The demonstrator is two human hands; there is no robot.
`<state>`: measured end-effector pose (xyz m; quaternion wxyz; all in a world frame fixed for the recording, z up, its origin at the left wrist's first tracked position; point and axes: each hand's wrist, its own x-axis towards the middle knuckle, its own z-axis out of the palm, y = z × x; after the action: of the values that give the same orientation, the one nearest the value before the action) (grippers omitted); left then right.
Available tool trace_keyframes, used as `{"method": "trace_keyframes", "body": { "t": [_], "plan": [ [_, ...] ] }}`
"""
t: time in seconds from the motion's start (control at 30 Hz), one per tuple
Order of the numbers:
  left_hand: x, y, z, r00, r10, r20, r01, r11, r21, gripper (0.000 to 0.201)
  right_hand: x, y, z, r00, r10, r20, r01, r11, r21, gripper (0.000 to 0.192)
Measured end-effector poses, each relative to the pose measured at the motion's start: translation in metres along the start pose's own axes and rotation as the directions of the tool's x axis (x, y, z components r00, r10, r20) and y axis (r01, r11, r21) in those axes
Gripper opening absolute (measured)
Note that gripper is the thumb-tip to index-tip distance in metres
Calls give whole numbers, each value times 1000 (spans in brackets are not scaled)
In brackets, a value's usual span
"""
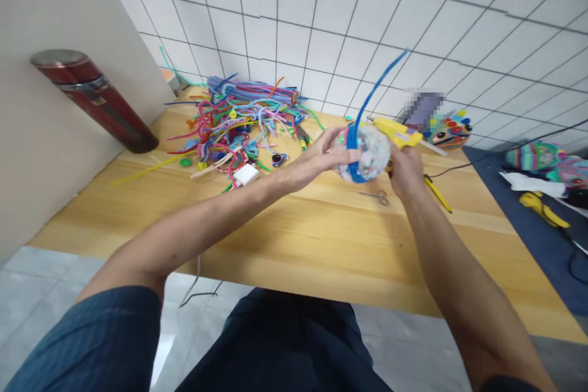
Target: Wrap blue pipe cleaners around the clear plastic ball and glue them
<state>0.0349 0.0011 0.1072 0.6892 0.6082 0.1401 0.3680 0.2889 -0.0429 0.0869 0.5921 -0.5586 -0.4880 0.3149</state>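
My left hand (328, 156) is closed around the side of a clear plastic bottle (374, 153), whose round end faces me, with its thumb pressing a blue pipe cleaner (353, 150) against it. The pipe cleaner wraps partly round the bottle, and its free end curves up towards the wall. In my right hand (407, 165) is a yellow hot glue gun (397, 131), held just behind and beside the bottle. The gun's nozzle is hidden behind the bottle, so I cannot tell whether it touches.
A heap of coloured pipe cleaners (248, 98) lies at the back left, near a red thermos (98, 101). A white charger (246, 174), small scissors (376, 197) and a yellow cutter (438, 194) lie on the wooden table (294, 239). Decorated crafts (452, 130) stand at right.
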Motion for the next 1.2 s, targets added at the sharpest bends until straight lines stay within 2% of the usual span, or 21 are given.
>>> {"method": "trace_keyframes", "body": {
  "t": [0.07,0.17,0.3,0.5,0.6,0.87,1.03,1.2],
  "plan": [
    [-15,-16,-21,995,-2,-103,25,973,230,79,-17,4,-8,996,54,-65,-51,998,49,45],
    [-30,-39,-43,985,0,-171,83,876,475,91,-42,8,-14,994,112,-17,-112,993,24,44],
    [-39,-58,-53,986,113,-124,-10,779,627,91,-62,13,-17,990,129,51,-128,992,-15,41],
    [-44,-71,-54,959,269,83,-252,689,680,88,-76,13,-13,963,162,216,-122,975,-188,47],
    [-45,-75,-57,936,321,143,-327,649,687,89,-82,9,-9,945,162,283,-103,971,-214,47],
    [-46,-79,-59,907,379,183,-389,590,707,89,-97,3,-4,926,196,323,-102,953,-285,44],
    [-46,-79,-59,900,393,191,-404,584,704,89,-103,11,-12,914,217,343,-89,931,-353,43],
    [-46,-79,-59,895,401,196,-415,588,695,89,-105,18,-15,928,174,328,-47,931,-362,42]
  ]
}}
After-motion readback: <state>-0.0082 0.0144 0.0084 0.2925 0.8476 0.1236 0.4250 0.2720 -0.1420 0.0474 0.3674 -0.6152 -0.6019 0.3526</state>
